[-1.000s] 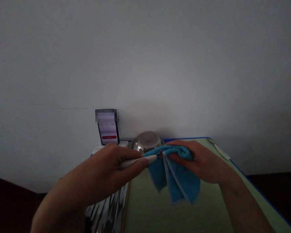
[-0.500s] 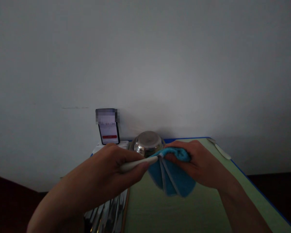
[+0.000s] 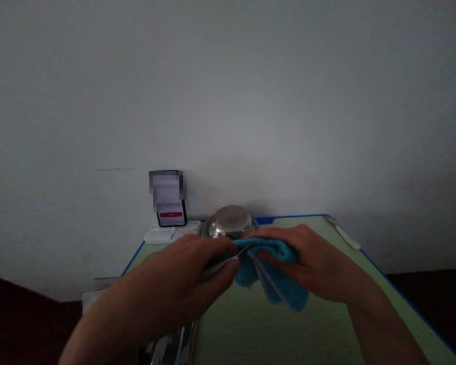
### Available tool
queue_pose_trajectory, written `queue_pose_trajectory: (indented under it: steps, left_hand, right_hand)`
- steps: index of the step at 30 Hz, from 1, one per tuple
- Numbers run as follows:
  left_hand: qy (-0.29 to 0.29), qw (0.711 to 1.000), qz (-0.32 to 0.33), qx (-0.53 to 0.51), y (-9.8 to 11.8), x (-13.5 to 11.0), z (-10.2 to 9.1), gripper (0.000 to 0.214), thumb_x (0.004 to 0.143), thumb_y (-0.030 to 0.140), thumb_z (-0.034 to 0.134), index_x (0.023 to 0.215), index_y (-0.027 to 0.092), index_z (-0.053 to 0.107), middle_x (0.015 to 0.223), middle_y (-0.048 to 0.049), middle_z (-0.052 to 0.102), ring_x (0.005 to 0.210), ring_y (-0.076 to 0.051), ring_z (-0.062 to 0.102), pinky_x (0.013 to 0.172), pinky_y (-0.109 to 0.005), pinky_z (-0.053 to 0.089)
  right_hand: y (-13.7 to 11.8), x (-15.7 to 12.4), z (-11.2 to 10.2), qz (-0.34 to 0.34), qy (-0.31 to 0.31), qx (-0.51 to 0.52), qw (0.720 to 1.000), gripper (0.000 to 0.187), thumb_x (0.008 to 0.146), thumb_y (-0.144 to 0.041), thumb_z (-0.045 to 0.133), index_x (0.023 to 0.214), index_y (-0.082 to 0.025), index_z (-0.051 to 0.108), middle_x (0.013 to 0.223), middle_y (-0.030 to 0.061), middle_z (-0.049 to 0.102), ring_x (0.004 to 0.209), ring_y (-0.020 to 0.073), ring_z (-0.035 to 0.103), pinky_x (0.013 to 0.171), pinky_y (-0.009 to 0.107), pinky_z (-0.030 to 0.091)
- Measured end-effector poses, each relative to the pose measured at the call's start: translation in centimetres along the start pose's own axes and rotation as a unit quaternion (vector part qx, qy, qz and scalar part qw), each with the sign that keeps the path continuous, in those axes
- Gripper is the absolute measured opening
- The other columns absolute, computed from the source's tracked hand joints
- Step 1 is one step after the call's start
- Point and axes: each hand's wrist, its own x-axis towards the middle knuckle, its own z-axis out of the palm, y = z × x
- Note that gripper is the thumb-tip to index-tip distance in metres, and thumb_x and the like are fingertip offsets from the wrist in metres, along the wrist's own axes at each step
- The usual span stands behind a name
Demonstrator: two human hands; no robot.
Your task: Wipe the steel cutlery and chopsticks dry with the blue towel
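My left hand (image 3: pixel 186 274) is closed on the white handle (image 3: pixel 220 264) of a utensil whose metal end runs into a folded blue cloth (image 3: pixel 273 274). My right hand (image 3: pixel 311 258) is closed over the top of that cloth, pinching it round the utensil's end, which is hidden. The cloth's loose folds hang down over a green mat (image 3: pixel 243 329). Both hands are held just above the mat, in front of a steel bowl (image 3: pixel 230 223).
A phone (image 3: pixel 170 203) with a lit screen stands on a white stand (image 3: pixel 167 234) against the wall. Shiny metal utensils (image 3: pixel 175 347) lie at the mat's left edge. A white-handled utensil (image 3: pixel 344 234) lies at the far right corner. The table has a blue rim (image 3: pixel 410 304).
My left hand has moved right and closer to the cloth, hiding more of the white handle. The cloth is bunched tighter, with less of it hanging down.
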Motion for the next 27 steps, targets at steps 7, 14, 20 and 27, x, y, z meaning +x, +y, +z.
queue_pose_trajectory:
  steps: [7, 14, 20, 27]
  left_hand:
    - [-0.015, 0.999, 0.008, 0.033, 0.9, 0.3, 0.2, 0.032, 0.086, 0.041, 0.037, 0.087, 0.022, 0.062, 0.073, -0.0002, 0.062, 0.065, -0.013, 0.056, 0.066, -0.022, 0.045]
    - [-0.025, 0.999, 0.015, 0.022, 0.5, 0.2, 0.0, 0.029, 0.085, 0.039, 0.041, 0.083, 0.022, 0.065, 0.068, 0.0009, 0.062, 0.063, -0.012, 0.057, 0.064, -0.021, 0.043]
    - [-0.031, 0.999, 0.026, 0.035, 0.3, 0.1, -0.3, 0.026, 0.086, 0.039, 0.041, 0.088, 0.026, 0.064, 0.073, 0.0029, 0.063, 0.066, -0.011, 0.057, 0.062, -0.02, 0.041]
    - [-0.065, 0.993, 0.073, -0.069, -1.3, 1.1, 0.2, 0.028, 0.088, 0.036, 0.037, 0.088, 0.018, 0.059, 0.061, 0.0034, 0.055, 0.052, -0.007, 0.05, 0.049, -0.016, 0.039]
  right_hand:
    - [-0.6, 0.4, 0.7, 0.013, 0.063, -0.035, 0.997, 0.016, 0.078, -0.024, 0.056, 0.089, -0.024, 0.067, 0.072, -0.0026, 0.068, 0.058, 0.0123, 0.059, 0.053, 0.022, 0.039]
    - [-0.7, 0.4, 0.8, 0.033, 0.055, -0.051, 0.997, 0.016, 0.08, -0.02, 0.052, 0.086, -0.022, 0.066, 0.07, -0.0036, 0.067, 0.057, 0.011, 0.059, 0.053, 0.022, 0.038]
    - [-0.8, 0.0, 0.1, -0.001, 0.022, -0.041, 0.999, 0.03, 0.083, -0.02, 0.049, 0.11, -0.027, 0.059, 0.081, -0.0034, 0.068, 0.068, 0.0121, 0.062, 0.06, 0.022, 0.043]
    - [0.5, -0.5, -0.5, 0.019, 0.011, -0.015, 1.0, 0.033, 0.084, -0.028, 0.047, 0.116, -0.029, 0.055, 0.088, -0.0027, 0.069, 0.069, 0.0145, 0.063, 0.058, 0.024, 0.048]
